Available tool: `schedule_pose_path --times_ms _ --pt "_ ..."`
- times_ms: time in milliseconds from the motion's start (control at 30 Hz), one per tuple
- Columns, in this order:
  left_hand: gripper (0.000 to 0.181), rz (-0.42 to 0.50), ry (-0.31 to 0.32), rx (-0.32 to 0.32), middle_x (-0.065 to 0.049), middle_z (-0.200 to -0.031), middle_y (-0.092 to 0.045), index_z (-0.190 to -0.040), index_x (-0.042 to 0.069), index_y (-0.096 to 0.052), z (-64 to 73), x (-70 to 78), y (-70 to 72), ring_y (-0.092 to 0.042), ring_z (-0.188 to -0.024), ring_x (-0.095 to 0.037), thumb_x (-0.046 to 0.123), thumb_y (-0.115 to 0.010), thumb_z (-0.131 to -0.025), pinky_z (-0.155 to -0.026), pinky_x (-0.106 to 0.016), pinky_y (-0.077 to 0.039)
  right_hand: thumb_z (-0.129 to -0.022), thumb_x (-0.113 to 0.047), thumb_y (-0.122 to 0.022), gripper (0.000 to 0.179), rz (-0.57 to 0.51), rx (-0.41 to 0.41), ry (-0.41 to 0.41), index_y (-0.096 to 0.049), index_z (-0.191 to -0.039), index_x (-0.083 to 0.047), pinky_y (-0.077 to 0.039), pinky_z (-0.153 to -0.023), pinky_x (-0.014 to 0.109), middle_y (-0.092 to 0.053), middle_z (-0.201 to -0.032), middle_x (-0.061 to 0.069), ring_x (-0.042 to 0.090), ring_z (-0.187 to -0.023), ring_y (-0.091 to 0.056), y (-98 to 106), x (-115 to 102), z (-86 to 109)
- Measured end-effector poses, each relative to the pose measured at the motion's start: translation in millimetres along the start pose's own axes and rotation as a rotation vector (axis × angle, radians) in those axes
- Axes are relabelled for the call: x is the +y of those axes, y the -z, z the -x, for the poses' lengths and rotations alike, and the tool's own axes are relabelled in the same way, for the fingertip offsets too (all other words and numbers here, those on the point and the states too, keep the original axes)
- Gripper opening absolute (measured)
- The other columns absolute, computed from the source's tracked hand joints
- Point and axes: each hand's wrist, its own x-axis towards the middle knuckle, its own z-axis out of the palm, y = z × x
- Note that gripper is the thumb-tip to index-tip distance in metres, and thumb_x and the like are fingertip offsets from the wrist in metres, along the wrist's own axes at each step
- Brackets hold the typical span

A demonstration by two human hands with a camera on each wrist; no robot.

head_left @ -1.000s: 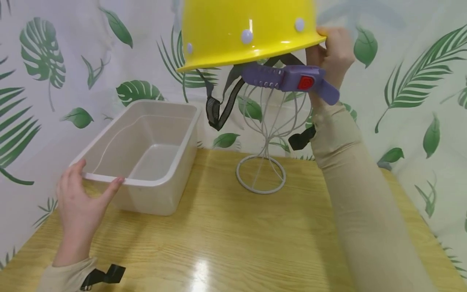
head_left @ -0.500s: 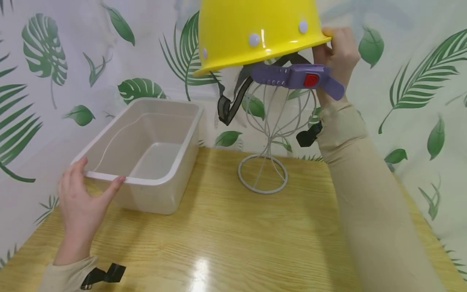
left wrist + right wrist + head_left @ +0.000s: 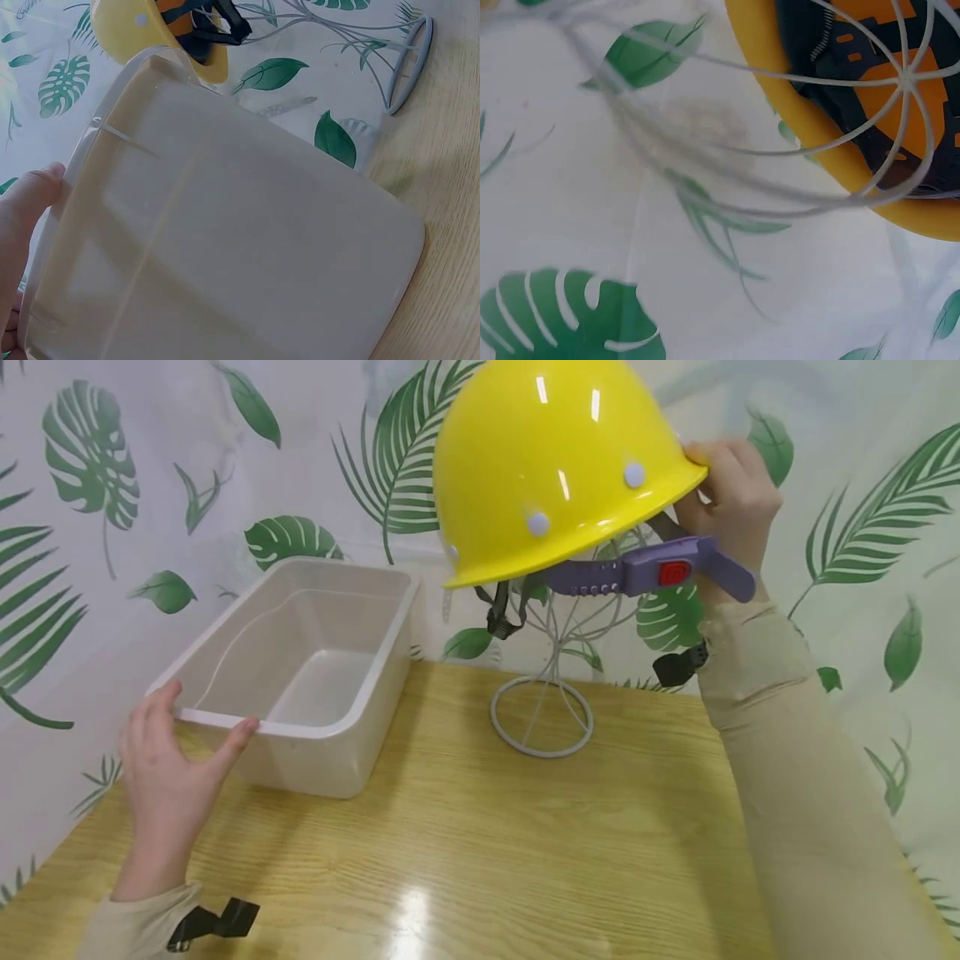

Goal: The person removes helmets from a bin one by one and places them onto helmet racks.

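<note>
The glossy yellow hard hat (image 3: 562,468) is held tilted at the top of the white wire stand (image 3: 556,652); whether they touch, I can't quite make out from here. The right hand (image 3: 731,502) pinches its brim. A purple strap with a red button (image 3: 630,570) shows below. The left hand (image 3: 168,768), fingers spread wide, touches the off-white rectangular plastic tub (image 3: 307,764) on the wooden desk (image 3: 480,860).

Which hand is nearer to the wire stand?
The right hand. It grips the helmet by its brim, above and right of the stand. The left hand is farther left, at the near rim of the bin.
</note>
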Motion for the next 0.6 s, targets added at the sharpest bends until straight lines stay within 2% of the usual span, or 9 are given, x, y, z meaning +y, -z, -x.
schedule_pose_path --times_ms 200,433,600 --pt "0.092 -0.002 0.004 -0.011 -0.017 -0.147 -0.033 -0.149 0.008 -0.028 0.0 0.5 1.1 -0.026 -0.134 -0.037 0.051 -0.07 -0.08 -0.108 -0.059 -0.017 -0.085 -0.003 -0.063 0.013 0.0 0.038 0.01 -0.066 -0.092 0.007 -0.046 -0.082 0.021 -0.065 -0.09 0.024 0.04 -0.08 -0.057 13.0 -0.5 18.1" --pt "0.091 0.0 -0.004 0.005 -0.018 -0.144 -0.036 -0.148 0.008 -0.03 -1.0 2.3 1.9 -0.029 -0.131 -0.036 0.05 -0.071 -0.079 -0.106 -0.058 -0.021 -0.087 -0.007 -0.065 0.014 0.029 0.06 -0.028 -0.067 -0.093 0.006 -0.043 -0.079 0.017 -0.065 -0.088 0.021 0.038 -0.079 -0.057 17.1 11.4 44.4" --pt "0.09 0.001 -0.005 0.002 -0.017 -0.145 -0.036 -0.148 0.008 -0.03 -1.9 4.1 2.4 -0.029 -0.131 -0.036 0.05 -0.071 -0.079 -0.106 -0.058 -0.021 -0.084 -0.007 -0.069 0.016 0.026 0.048 -0.024 -0.068 -0.093 0.006 -0.05 -0.083 0.027 -0.066 -0.089 0.022 0.039 -0.081 -0.06 19.7 21.0 67.0"
